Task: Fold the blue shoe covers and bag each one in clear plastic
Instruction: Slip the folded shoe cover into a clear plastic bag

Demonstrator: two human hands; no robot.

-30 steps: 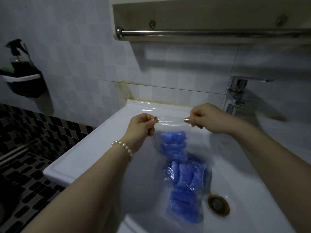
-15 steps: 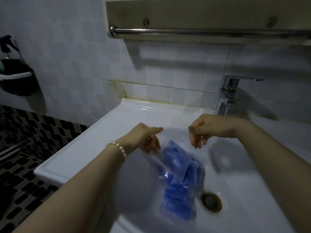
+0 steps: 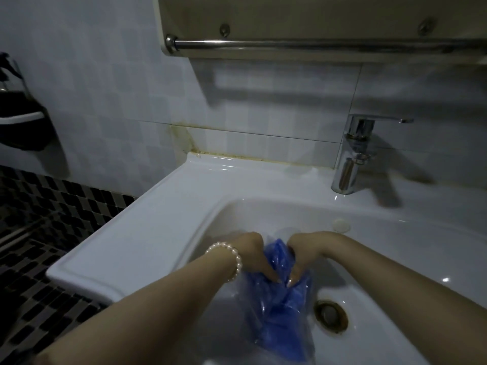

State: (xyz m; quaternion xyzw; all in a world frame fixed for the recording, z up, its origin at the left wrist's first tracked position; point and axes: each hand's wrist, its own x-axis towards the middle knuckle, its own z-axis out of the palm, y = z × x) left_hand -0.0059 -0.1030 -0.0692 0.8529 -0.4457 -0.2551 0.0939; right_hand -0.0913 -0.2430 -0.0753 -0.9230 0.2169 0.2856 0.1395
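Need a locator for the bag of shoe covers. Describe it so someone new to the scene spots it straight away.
Start at the white ceramic sink below the chrome tap. Inside the basin, just left of the round metal drain, lies a clear plastic bag of blue shoe covers. The left hand and right hand are both on its top, and it is the only blue thing there.

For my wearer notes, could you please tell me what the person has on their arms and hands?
Both forearms are bare, with no sleeves or gloves in view. The left hand has a bracelet of round white pearl-like beads at its wrist. The right hand wears nothing visible. The fingers end in long, pale nails.
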